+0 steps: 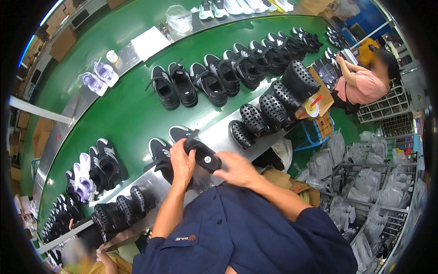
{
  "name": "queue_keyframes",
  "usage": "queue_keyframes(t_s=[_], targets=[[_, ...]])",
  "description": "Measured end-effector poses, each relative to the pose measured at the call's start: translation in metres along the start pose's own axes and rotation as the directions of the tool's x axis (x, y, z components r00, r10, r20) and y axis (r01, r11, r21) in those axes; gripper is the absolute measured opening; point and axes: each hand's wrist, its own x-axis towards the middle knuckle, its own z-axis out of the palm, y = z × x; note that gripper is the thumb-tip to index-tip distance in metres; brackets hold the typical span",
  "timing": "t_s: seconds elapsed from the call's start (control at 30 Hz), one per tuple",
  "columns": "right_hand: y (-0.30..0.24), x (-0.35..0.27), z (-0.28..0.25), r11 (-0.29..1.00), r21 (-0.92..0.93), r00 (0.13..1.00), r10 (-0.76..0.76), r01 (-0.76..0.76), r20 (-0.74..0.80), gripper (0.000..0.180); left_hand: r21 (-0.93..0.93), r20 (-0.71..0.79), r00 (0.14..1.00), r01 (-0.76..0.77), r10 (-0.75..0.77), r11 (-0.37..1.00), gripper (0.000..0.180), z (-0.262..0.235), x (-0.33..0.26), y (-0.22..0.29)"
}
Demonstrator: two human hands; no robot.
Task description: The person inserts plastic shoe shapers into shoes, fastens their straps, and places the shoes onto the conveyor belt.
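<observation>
Shoe [204, 151] between 2 hands [181, 160], right hand [238, 170] blurred, perhaps touching

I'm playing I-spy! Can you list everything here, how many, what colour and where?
green work surface: one, green, under most shoes
black shoes: too many to count, black and grey, left and right
held shoe: one, mostly black, centre
lilac shoes: several, lilac and white, far ledge and left
holey forms: several, black, near side
sheet: one, white, far ledge
plastic bag: one, clear, beyond sheet
cup: one, yellowish, red straw, by cardboard box
wrapped bundles: many, greyish, right
co-workers: at least two, pink top right, yellow lower left
shirt: one, navy, bottom
left hand: one, bare, on held shoe
right hand: one, bare, blurred, by held shoe
</observation>
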Motion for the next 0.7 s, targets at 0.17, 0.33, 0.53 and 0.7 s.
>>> queue_keyframes(t_s=[0.17, 0.33, 0.53, 0.7], targets=[[0.056, 0.024, -0.150, 0.879, -0.272, 0.797, 0.177, -0.392, -0.577, 0.051, 0.105, -0.001, 0.999, 0.049, -0.049, 0.993, 0.042, 0.005, -0.022, -0.004], [0.136, 0.030, -0.189, 0.629, -0.543, 0.805, 0.243, -0.556, -0.542, 0.066, 0.106, 0.062, 0.998, -0.019, 0.013, 0.994, 0.040, 0.006, -0.017, -0.006], [0.147, 0.037, -0.190, 0.596, -0.682, 0.901, 0.203, -0.424, -0.383, 0.046, 0.051, 0.209, 0.976, 0.059, -0.068, 0.997, 0.037, -0.008, -0.013, -0.028], [0.029, 0.020, -0.200, 0.856, -0.477, 0.934, 0.022, -0.202, -0.357, 0.033, -0.003, 0.243, 0.964, 0.111, -0.107, 0.994, 0.037, -0.004, -0.004, -0.029]])
